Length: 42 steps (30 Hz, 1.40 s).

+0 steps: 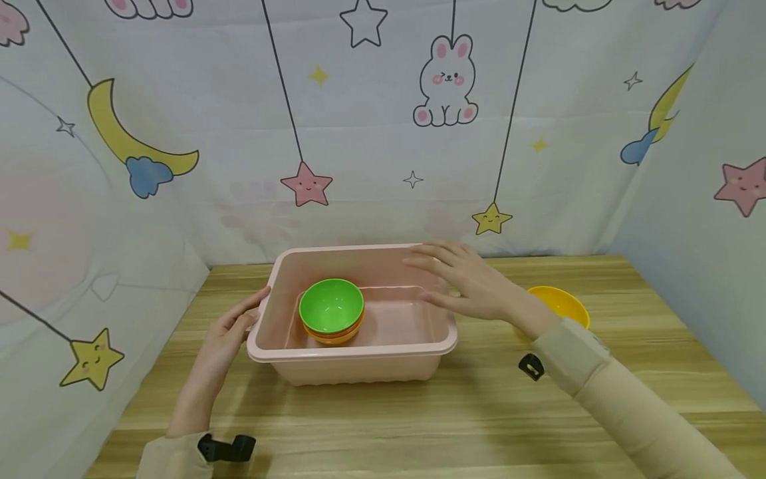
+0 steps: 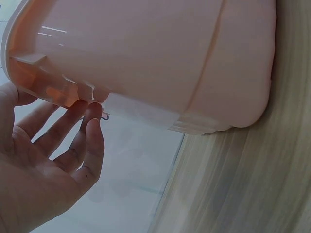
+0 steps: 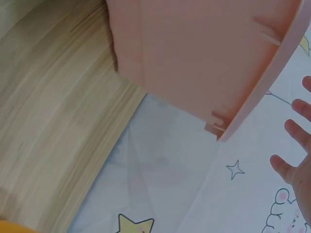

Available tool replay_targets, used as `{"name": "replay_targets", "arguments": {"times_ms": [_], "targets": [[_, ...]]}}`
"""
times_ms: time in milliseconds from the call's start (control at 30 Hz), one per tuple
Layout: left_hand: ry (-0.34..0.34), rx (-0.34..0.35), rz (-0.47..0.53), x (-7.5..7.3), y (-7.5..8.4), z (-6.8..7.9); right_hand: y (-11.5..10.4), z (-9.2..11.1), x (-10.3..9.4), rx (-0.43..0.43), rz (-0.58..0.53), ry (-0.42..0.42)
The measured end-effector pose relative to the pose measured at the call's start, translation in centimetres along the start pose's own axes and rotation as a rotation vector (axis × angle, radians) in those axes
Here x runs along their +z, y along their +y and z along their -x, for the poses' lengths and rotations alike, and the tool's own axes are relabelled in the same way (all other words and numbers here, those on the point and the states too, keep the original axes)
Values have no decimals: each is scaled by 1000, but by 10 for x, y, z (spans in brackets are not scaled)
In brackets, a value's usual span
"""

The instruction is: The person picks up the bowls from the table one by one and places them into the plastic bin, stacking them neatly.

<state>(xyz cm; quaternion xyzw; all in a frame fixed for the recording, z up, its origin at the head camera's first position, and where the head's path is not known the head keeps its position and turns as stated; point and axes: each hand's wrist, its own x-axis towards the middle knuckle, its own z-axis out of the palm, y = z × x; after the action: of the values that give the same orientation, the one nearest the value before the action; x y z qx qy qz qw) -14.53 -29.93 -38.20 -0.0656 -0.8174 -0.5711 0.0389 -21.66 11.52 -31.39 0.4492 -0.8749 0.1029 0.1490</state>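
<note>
A pink plastic basin (image 1: 353,368) stands on the wooden table. Inside, toward its left end, sits a stack of bowls with a green bowl (image 1: 332,306) on top and orange ones beneath. My left hand (image 1: 230,332) holds the basin's left end, its fingers curled up under the rim (image 2: 22,87). Over the right end of the basin is my right hand (image 1: 463,283), fingers spread and nothing in them. In the right wrist view, that hand's fingers (image 3: 301,138) appear beyond the basin's rim. A yellow bowl (image 1: 562,303) lies right of the basin, partly hidden by the right forearm.
The wooden table (image 1: 383,432) reaches back to a white cloth (image 1: 371,133) printed with stars, moons and a rabbit. The cloth also rises along the left and right sides. Each wrist wears a black strap mount (image 1: 227,448).
</note>
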Motion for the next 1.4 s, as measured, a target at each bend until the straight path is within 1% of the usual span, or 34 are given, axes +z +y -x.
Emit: {"name": "replay_targets", "arguments": {"times_ms": [233,400,600,800,1033,1200,1400], "targets": [[3,-4,-3,0,0,0,9,12,4,18,-14,4],[3,-3,4,-1,-1,1,15,19,7,27,-12,22],[6,-4,3,0,-1,1,21,28,9,65,-28,34],[8,-19,5,0,1,0,29,37,13,92,-8,36],[7,-20,4,0,1,-1,38,47,14,102,14,50],[19,-21,2,0,0,-1,41,53,12,150,10,28],[23,-24,-6,0,0,0,47,62,15,191,16,14]]}}
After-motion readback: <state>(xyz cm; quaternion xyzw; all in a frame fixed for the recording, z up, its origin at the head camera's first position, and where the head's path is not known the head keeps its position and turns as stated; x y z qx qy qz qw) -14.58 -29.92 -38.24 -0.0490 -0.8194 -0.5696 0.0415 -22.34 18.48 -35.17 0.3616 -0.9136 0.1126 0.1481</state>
